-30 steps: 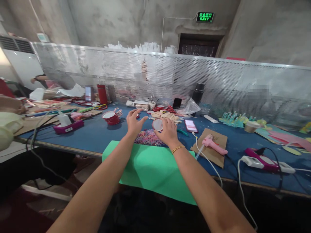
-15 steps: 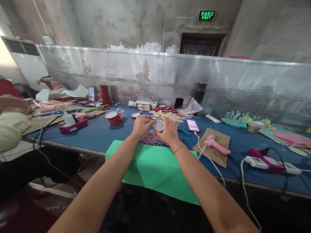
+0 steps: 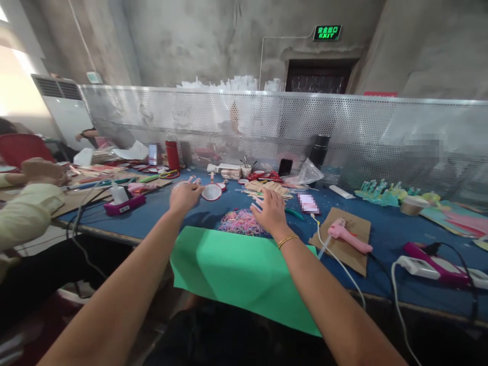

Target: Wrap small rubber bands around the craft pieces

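My left hand (image 3: 185, 197) is out over the blue table, its fingertips closed on the left edge of a round white disc with a red rim (image 3: 212, 191). Behind that hand, the red cup is mostly hidden. My right hand (image 3: 270, 209), with a gold bracelet at the wrist, has its fingers apart and appears to hold nothing. It hovers beside a heap of multicoloured strings (image 3: 242, 222), in front of a pile of wooden sticks (image 3: 267, 189). A green sheet (image 3: 240, 274) hangs over the table edge beneath my forearms.
A pink glue gun (image 3: 348, 236) lies on cardboard (image 3: 360, 259) at right, near a purple power strip (image 3: 438, 262) and cables. A phone (image 3: 308, 203) lies beyond my right hand. A red bottle (image 3: 172, 155) stands at back left. Another person's sleeve (image 3: 32, 211) is at far left.
My hands have separated. The left has moved left with the disc, toward the red cup; the right has let go of the disc and opened. The camera view has shifted slightly.
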{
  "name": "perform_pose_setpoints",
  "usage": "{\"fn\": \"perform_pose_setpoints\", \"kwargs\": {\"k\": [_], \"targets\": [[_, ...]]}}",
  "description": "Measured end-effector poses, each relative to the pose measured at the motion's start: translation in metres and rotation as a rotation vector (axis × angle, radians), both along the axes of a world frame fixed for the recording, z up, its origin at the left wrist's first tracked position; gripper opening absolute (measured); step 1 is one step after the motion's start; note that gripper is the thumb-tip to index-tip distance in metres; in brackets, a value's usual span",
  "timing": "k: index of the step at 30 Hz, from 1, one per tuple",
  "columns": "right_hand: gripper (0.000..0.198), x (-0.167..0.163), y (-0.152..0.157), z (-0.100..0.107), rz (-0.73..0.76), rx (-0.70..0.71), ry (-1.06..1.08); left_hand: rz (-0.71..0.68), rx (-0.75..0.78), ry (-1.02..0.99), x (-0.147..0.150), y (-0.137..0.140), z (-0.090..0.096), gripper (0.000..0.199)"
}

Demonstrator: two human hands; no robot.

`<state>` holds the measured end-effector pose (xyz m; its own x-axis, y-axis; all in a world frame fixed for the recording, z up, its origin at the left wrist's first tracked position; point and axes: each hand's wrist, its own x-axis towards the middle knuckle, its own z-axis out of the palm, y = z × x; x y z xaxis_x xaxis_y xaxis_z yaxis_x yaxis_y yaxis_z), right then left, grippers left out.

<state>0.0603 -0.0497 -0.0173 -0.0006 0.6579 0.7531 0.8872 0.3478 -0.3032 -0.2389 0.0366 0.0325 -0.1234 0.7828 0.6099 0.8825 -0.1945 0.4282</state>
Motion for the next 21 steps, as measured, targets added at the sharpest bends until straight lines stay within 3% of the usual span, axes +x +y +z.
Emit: {"fn": "perform_pose_setpoints", "kwargs": {"k": [4,7,12,16,21], "targets": [[0.06,0.002,0.0,0.0,-0.001,0.021,-0.006,0.13,-0.09,0.032,-0.042,-0.008,0.005,0.033],[0.057,0.004,0.0,-0.002,-0.001,0.039,-0.027,0.152,-0.236,0.121,-0.047,-0.017,0.006,0.033],[0.052,0.006,0.002,-0.005,-0.02,0.042,-0.056,0.144,-0.489,0.271,-0.013,-0.019,0.017,0.042],[0.052,0.006,0.0,-0.005,-0.022,0.023,-0.066,0.139,-0.465,0.336,0.027,0.0,0.033,0.043],[0.049,0.004,-0.007,-0.002,-0.017,0.009,-0.053,0.162,-0.474,0.332,0.061,0.049,0.049,0.044]]}}
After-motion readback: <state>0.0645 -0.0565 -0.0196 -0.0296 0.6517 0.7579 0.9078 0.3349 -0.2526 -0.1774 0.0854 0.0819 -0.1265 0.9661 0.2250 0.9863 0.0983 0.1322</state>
